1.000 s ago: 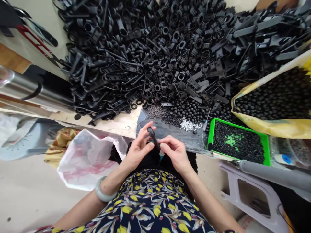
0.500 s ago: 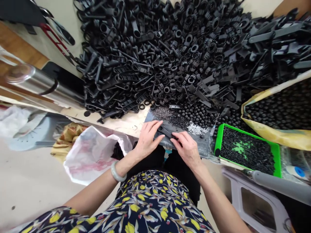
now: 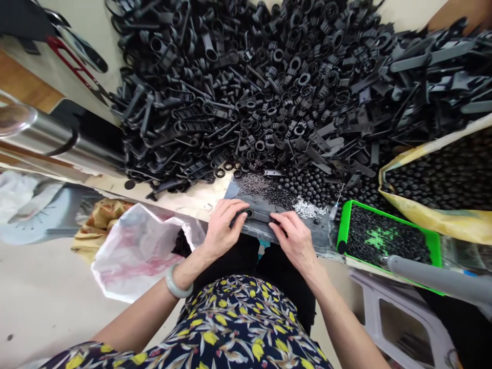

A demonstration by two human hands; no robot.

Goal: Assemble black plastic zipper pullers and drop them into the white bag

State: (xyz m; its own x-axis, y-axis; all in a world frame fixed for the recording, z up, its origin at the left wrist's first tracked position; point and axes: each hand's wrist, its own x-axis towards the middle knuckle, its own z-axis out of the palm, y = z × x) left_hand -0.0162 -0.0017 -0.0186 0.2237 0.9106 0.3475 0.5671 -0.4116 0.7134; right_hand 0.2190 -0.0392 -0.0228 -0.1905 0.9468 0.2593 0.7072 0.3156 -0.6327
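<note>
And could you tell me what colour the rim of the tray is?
The tray has a bright green rim, clearest in the head view.

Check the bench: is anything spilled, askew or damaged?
Nothing looks clearly damaged. One small dark disc looks like a stray: it lies toward the left on the bench, apart from the big heap of black parts. The pale pins lie loose, but bunched, so probably not spilled.

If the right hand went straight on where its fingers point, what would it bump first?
Most likely the black part that the right hand is touching, though depth there is hard to tell.
</note>
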